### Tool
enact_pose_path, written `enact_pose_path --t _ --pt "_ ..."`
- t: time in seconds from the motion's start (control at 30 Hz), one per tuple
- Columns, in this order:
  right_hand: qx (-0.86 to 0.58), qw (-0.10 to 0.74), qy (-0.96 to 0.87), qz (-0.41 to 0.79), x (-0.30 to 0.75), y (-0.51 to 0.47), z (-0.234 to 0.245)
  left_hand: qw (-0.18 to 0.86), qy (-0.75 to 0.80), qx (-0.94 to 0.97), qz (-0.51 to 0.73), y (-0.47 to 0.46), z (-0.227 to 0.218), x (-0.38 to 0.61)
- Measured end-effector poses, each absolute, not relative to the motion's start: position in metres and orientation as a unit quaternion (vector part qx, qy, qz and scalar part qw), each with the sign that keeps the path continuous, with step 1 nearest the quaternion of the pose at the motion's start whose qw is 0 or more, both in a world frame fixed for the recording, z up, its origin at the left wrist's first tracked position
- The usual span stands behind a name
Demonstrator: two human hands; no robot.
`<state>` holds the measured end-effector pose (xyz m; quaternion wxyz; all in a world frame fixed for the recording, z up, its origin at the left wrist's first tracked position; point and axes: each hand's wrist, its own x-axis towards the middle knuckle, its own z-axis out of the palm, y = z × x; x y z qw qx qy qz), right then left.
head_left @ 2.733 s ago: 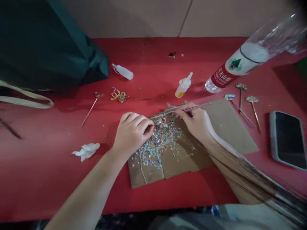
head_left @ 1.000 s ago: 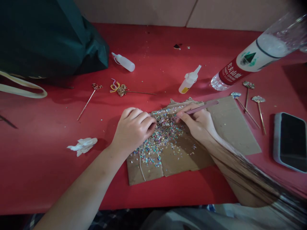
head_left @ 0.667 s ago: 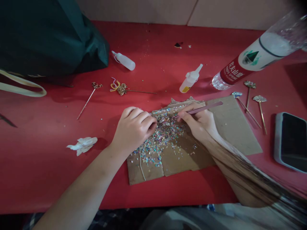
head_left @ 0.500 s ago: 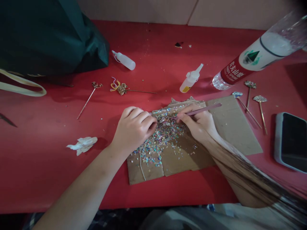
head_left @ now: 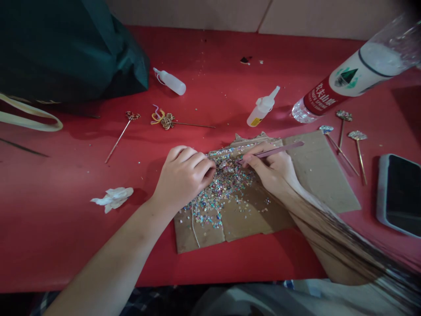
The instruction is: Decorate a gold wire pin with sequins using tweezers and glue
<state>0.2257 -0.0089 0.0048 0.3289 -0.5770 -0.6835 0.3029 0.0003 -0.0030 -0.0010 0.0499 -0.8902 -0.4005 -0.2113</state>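
Observation:
A brown cardboard sheet [head_left: 315, 175] lies on the red table [head_left: 66, 228], with a heap of shiny sequins [head_left: 220, 191] spread over its left half. My left hand [head_left: 182, 177] is curled into a closed pinch at the heap's left edge, on a small ornament I cannot make out. My right hand [head_left: 272, 169] grips pink tweezers [head_left: 272, 152] like a pen. Their tips touch a small gold piece [head_left: 229, 165] just beside my left fingers. A thin white thread [head_left: 194, 226] runs down the cardboard.
Two small glue bottles [head_left: 263, 107] [head_left: 171, 82] lie behind the cardboard, and a water bottle [head_left: 348, 77] lies at the right. Decorated hairpins [head_left: 342, 136] [head_left: 167, 121] [head_left: 123, 131], a phone [head_left: 399, 193], a crumpled tissue [head_left: 113, 197] and a dark green bag [head_left: 59, 48] surround the work.
The view has shifted slightly. The tweezers have moved from the cardboard's upper edge down to the gold piece beside my left fingers; both hands otherwise stay in place.

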Motion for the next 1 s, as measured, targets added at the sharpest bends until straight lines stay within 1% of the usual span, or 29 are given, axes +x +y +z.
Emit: enact_pose_path --t 0.2,0.37,0.47,0.6,0.8,0.87,1.0 --pt "-0.564 0.347 -0.683 0.309 0.224 -0.008 0.007 0.042 -0.404 -0.889 -0.21 -0.003 -0.001 0.0" --pt "-0.572 0.391 -0.671 0.265 0.224 -0.011 0.011 0.04 -0.431 -0.873 -0.224 -0.004 0.0 -0.001" --pt "-0.562 0.372 -0.691 0.263 0.223 -0.015 0.009 0.042 -0.457 -0.858 -0.23 -0.004 0.0 -0.002" --pt "-0.511 0.318 -0.758 0.251 0.217 -0.02 0.004 0.04 -0.482 -0.843 -0.235 -0.004 -0.002 -0.004" --pt "-0.464 0.268 -0.806 0.25 0.21 -0.021 0.0 0.028 -0.484 -0.845 -0.226 -0.003 -0.004 -0.003" --pt "-0.468 0.266 -0.802 0.259 0.21 -0.021 0.002 0.027 -0.481 -0.846 -0.229 -0.003 -0.005 -0.003" --pt "-0.504 0.295 -0.757 0.294 0.211 -0.021 0.005 0.03 -0.481 -0.844 -0.234 -0.003 -0.005 -0.003"
